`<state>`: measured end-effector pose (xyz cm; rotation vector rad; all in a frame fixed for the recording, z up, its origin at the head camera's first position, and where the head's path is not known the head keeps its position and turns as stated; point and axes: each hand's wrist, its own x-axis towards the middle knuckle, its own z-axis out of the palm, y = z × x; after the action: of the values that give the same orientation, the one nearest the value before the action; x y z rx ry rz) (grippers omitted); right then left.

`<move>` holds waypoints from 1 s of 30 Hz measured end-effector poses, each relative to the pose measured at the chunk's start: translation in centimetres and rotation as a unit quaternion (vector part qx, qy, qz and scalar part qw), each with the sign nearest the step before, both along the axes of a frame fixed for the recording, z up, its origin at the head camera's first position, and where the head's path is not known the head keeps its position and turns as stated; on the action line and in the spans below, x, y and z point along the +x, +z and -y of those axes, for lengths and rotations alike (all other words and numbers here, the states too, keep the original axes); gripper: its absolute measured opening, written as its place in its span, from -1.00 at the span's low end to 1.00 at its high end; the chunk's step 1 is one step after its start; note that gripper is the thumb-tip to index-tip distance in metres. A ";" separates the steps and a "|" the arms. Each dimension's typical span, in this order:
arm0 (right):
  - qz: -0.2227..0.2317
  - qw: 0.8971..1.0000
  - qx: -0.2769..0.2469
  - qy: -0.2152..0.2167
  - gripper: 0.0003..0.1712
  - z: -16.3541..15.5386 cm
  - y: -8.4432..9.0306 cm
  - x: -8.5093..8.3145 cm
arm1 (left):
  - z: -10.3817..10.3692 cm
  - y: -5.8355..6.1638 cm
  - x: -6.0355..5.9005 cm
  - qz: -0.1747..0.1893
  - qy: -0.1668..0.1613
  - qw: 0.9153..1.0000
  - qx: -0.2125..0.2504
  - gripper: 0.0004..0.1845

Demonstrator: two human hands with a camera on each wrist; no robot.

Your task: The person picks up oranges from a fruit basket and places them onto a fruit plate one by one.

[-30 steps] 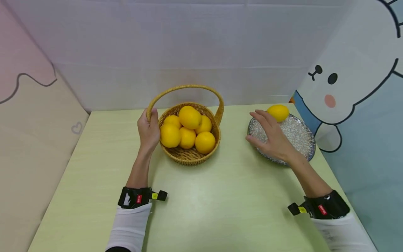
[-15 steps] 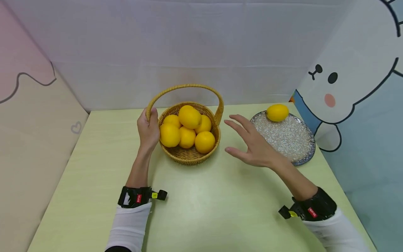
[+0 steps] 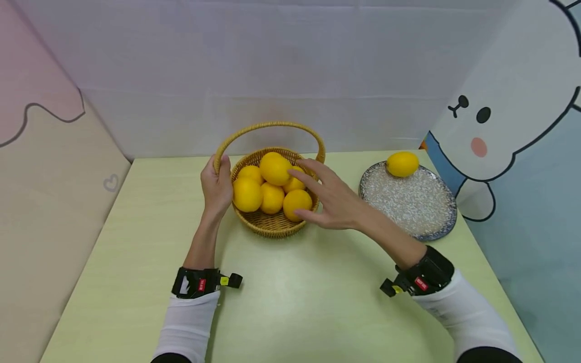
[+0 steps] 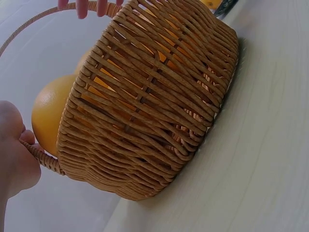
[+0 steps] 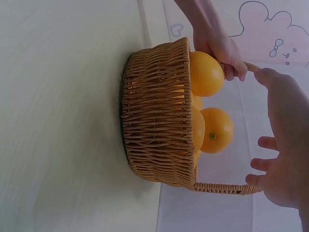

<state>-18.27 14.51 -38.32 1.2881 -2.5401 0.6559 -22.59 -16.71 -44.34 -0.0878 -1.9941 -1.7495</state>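
A wicker basket [image 3: 271, 231] with an arched handle [image 3: 272, 124] stands near the table's back edge. Several round oranges [image 3: 296, 204] are heaped in it; they look yellow in the head view and orange in the wrist views. My left hand [image 3: 216, 186] grips the handle's left end, its fingers curled round it, as the right wrist view also shows. Over the basket's right side hovers my right hand [image 3: 333, 199], fingers spread and thumb apart. In the right wrist view an orange [image 5: 216, 130] sits near that hand, with a gap between them.
A speckled plate [image 3: 413, 206] with a dark rim lies to the right, bearing an oval yellow fruit like a lemon [image 3: 402, 164] at its back edge. A white wall [image 3: 181, 121] rises behind the pale green table [image 3: 281, 302].
My right hand has moved left from above the plate to the basket's right side, fingers spread throughout. My left hand keeps its grip on the handle. The yellow fruit stays on the plate.
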 end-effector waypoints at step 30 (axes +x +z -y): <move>0.055 0.990 0.116 -0.052 -0.02 5.0 0.4 -6.8 | -0.1 -0.1 -0.2 -0.007 0.009 1.000 -0.011 -0.55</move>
<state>-25.06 9.55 -37.93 1.2058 -2.8226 0.4306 -22.74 -16.62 -44.46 -0.0882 -1.9987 -1.7107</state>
